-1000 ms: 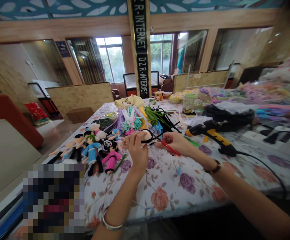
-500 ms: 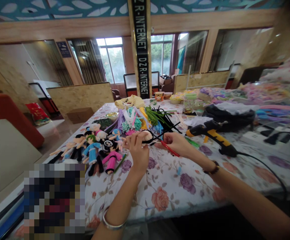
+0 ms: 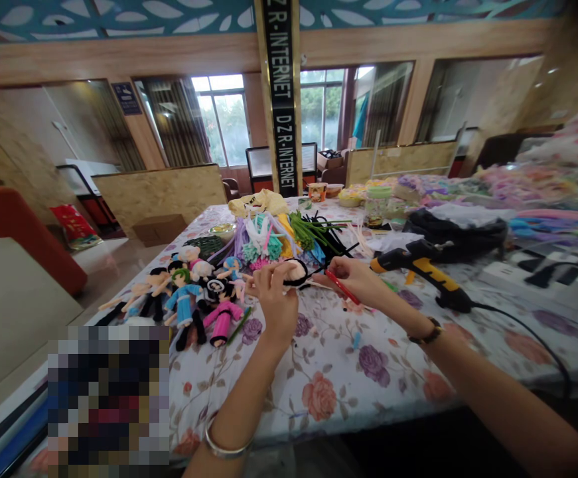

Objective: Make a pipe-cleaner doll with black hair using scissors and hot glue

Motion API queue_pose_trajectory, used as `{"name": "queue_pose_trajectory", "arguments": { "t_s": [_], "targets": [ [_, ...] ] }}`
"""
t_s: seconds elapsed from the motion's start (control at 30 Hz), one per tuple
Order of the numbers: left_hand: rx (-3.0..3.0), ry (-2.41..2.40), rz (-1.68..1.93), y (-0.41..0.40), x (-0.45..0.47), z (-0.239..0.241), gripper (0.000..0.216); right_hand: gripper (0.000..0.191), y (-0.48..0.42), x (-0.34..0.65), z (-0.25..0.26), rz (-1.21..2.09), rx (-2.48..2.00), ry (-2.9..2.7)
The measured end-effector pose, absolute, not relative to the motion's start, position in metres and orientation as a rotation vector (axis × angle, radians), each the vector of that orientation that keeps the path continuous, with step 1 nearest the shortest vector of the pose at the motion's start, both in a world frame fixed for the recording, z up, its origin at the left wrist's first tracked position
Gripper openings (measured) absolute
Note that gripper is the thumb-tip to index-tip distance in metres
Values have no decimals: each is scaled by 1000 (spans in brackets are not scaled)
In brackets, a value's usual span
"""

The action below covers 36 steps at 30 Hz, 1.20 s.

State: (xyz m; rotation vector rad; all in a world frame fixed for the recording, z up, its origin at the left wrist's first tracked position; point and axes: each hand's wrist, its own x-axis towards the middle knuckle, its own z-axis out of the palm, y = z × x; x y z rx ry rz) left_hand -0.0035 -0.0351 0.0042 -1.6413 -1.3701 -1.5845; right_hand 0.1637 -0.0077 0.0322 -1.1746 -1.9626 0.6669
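Observation:
My left hand [image 3: 275,297] is closed around a small cream doll head [image 3: 294,271] with a black pipe cleaner wrapped on it. My right hand [image 3: 356,280] is closed too, gripping a red-handled tool [image 3: 342,288] and pinching the end of the black pipe cleaner [image 3: 318,272] just right of the head. Both hands hover above the flowered tablecloth [image 3: 338,372]. A silver bangle sits on my left wrist, a dark bracelet on my right.
Several finished pipe-cleaner dolls [image 3: 189,299] lie left of my hands. A heap of coloured pipe cleaners [image 3: 283,236] lies behind them. A yellow and black glue gun [image 3: 428,269] with its cord rests to the right, with a black bag [image 3: 452,229] behind it.
My right hand has risen slightly and drawn closer to the doll head, tilting the red tool. My left hand stays nearly still.

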Motion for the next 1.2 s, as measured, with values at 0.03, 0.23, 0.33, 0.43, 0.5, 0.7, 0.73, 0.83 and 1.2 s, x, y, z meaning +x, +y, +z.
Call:
{"name": "queue_pose_trajectory", "arguments": {
  "t_s": [0.03,0.23,0.33,0.43,0.5,0.7,0.73,0.83,1.2],
  "targets": [
    [-1630,-1372,-1593,-35,-3,4,31,46,-7,165,32,684,-1164,-1991],
    [-1630,-1390,-1612,-36,-4,5,29,46,-12,165,33,709,-1139,-2054],
    [-1631,-1400,-1614,-36,-4,5,29,46,-16,163,35,702,-1154,-2050],
    [-1632,-1401,-1616,-37,-3,5,28,46,-18,162,37,709,-1156,-2050],
    [-1632,-1399,-1611,-37,-3,6,29,46,-19,161,39,720,-1148,-2054],
    [-1623,-1394,-1606,-36,-3,5,29,46,-21,159,40,699,-1185,-2051],
    [-1622,-1395,-1608,-36,-3,6,29,46,-21,159,40,692,-1186,-2047],
    [-1639,-1401,-1623,-36,-3,6,27,45,-21,158,39,689,-1158,-2045],
    [-1665,-1386,-1592,-35,-3,4,29,46,-19,156,37,636,-1176,-2055]
  ]
}}
